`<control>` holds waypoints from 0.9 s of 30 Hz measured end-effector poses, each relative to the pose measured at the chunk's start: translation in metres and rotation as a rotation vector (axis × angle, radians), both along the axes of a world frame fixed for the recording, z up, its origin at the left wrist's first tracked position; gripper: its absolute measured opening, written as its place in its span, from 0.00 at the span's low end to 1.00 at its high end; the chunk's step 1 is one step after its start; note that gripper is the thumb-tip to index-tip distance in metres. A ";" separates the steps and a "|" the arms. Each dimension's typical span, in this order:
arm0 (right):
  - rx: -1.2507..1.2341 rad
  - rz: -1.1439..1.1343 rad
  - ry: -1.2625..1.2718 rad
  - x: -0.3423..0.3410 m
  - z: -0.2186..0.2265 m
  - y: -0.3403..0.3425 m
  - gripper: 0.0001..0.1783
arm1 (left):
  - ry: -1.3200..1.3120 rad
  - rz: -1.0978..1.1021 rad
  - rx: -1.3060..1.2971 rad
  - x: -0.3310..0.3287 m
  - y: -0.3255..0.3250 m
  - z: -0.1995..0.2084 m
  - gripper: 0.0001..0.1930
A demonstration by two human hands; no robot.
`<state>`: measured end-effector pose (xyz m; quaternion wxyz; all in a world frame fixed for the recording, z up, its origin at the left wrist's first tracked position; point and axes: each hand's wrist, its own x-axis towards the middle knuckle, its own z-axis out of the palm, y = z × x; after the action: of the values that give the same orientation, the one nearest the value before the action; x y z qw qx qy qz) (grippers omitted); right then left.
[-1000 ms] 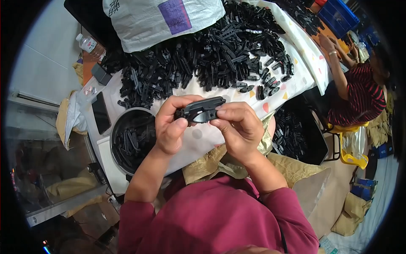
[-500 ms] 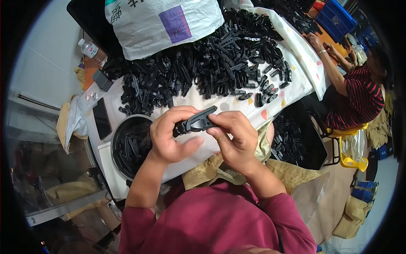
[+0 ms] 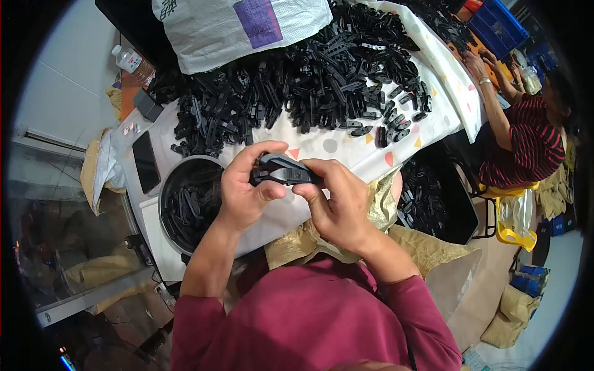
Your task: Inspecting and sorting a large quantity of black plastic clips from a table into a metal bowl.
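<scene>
A black plastic clip-like part (image 3: pixel 281 171) is held level between my two hands, above the near edge of the table. Its left end sits in my left hand (image 3: pixel 238 195), fingers curled over the top and thumb below. My right hand (image 3: pixel 343 204) pinches its right end between thumb and index finger. Beyond my hands spreads a large heap of similar black plastic parts (image 3: pixel 309 83). Left of my left hand stands a round dark bowl (image 3: pixel 163 216) with more black pieces inside. My fingers partly hide the held part.
A white woven sack (image 3: pixel 210 34) lies on the heap. At the left are a phone (image 3: pixel 146 162), a grey block (image 3: pixel 147 105) and a bottle (image 3: pixel 133 63). A black bin (image 3: pixel 463 213) of parts stands at right, near a co-worker in a striped shirt (image 3: pixel 526 139). Gold sheeting (image 3: pixel 297 244) covers my lap.
The black part has turned in my hands; its raised upper arm now lies lower, closer to the body. My left thumb has moved back toward my left hand. The whole view has shifted slightly.
</scene>
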<state>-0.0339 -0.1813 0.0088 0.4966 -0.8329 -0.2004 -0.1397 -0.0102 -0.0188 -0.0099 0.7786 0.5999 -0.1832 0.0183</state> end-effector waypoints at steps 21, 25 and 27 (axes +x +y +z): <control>-0.807 -0.424 0.060 0.083 -0.110 -0.098 0.14 | 0.164 0.380 1.131 0.135 -0.015 -0.059 0.10; -0.665 -0.445 0.073 0.070 -0.098 -0.075 0.11 | 0.217 0.259 1.113 0.146 -0.035 -0.058 0.12; -0.591 -0.447 0.057 0.061 -0.095 -0.067 0.10 | 0.204 0.278 1.179 0.145 -0.045 -0.064 0.13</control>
<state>0.0270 -0.2478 -0.0863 0.1972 -0.9672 -0.0314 -0.1573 0.1348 -0.0634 -0.0734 0.3197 0.9466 -0.0070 -0.0423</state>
